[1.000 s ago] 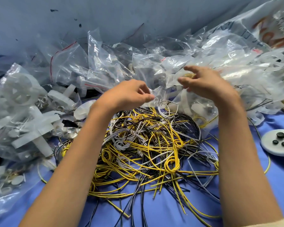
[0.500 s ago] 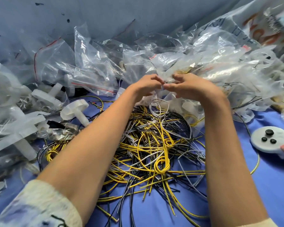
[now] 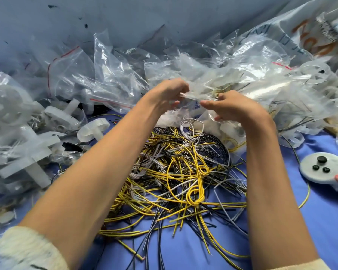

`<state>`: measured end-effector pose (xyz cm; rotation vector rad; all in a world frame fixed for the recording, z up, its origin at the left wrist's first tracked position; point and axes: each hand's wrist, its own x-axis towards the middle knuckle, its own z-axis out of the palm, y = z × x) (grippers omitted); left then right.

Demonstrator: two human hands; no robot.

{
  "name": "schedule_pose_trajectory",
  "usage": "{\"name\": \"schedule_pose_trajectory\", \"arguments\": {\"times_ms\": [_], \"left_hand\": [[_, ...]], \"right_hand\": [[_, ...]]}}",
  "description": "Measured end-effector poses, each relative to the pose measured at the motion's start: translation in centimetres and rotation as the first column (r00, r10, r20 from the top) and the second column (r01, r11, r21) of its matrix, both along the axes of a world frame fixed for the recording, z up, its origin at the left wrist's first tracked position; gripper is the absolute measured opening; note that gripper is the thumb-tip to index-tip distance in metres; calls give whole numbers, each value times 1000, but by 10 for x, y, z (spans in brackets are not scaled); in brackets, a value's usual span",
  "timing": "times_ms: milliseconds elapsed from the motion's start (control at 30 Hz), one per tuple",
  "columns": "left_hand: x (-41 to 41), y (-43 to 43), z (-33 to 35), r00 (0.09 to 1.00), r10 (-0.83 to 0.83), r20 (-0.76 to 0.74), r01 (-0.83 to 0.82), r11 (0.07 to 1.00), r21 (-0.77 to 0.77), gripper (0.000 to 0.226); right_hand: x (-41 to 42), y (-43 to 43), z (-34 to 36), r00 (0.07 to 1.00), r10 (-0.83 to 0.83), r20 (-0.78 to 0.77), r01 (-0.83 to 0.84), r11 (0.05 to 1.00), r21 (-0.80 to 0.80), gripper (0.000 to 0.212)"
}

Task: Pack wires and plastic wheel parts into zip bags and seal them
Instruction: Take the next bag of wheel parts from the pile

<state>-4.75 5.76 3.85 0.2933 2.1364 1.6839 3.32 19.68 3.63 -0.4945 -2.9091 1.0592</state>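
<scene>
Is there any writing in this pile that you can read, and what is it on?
Nothing reads clearly.
Large sack: orange letters and dark print, creased and cut off, unreadable.
White controller: sticker at the frame's edge, too blurred.
Zip bags: red seal lines only, no text.

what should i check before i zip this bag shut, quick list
1. Left hand grips the zip bag at its top edge: ok.
2. Right hand grips the same edge: ok.
3. Yellow wire inside the bag: ok, it shows through the plastic.
4. White plastic parts inside the bag: ok.
5. Opening free of trapped wire: cannot tell.
6. Zip strip lined up along its length: cannot tell.
</scene>
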Motion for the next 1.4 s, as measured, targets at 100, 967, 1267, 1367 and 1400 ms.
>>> {"name": "schedule_pose_trajectory", "arguments": {"times_ms": [100,967,1267,1367,1400], "left_hand": [[6,-28,9,961,180,-211,-186,982,-8,9],[76,-175,78,719,127,-683,-122,991,56,32],[54,-190,58,791,135,-596,-296,938,-180,22],[48,-195,56,727,199,-657,-434,874,-216,18],[47,-195,56,707,222,-672,-477,851,-220,18]], "right_hand": [[1,4,-1,999,-39,-30,37,998,-59,41],[0,-42,-3,940,227,-254,-292,923,-253,100],[6,-47,1,900,283,-333,-394,853,-342,23],[8,-50,7,876,284,-391,-417,852,-317,6],[9,-51,10,865,271,-422,-423,847,-323,7]]}}
